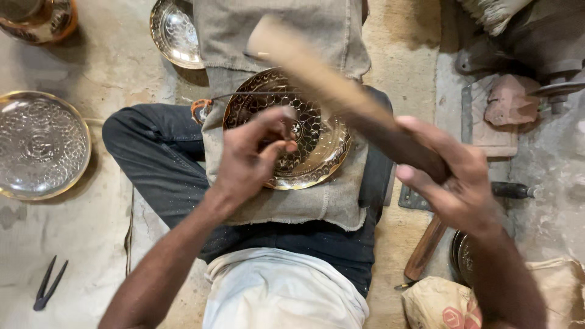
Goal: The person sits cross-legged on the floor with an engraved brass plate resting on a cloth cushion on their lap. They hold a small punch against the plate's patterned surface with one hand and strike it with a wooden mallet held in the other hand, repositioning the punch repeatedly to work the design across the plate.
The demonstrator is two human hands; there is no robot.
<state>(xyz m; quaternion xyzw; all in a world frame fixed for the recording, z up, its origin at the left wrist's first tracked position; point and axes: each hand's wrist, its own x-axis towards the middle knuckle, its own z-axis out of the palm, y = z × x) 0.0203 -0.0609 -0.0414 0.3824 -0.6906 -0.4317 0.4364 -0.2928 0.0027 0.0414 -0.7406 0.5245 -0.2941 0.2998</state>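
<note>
The person sat on a pale, dusty concrete floor (103, 67) with legs in dark trousers folded under a coarse grey cloth pad (286, 207) spread across the lap. On that pad lay an engraved brass plate (317, 152), golden at the rim and dark with fine pattern toward its middle. The left hand (253, 152) hovered over the plate's centre, fingers pressed together and pinching a small tool (289, 131) against the metal; the tool was mostly hidden by the fingers. The right hand (454, 176) was closed around the dark end of a wooden mallet handle (329, 85), which rose blurred across the upper part of the plate. To the left, well apart, a silvery embossed dish (39, 143) rested on the floor, and a second patterned dish (173, 33) lay near the top edge beside the cloth. A pair of dark pliers (49, 283) lay at lower left. At right stood grimy stone and metal fittings (518, 73), with another wooden handle (426, 247) and a printed sack (445, 304) below.
</note>
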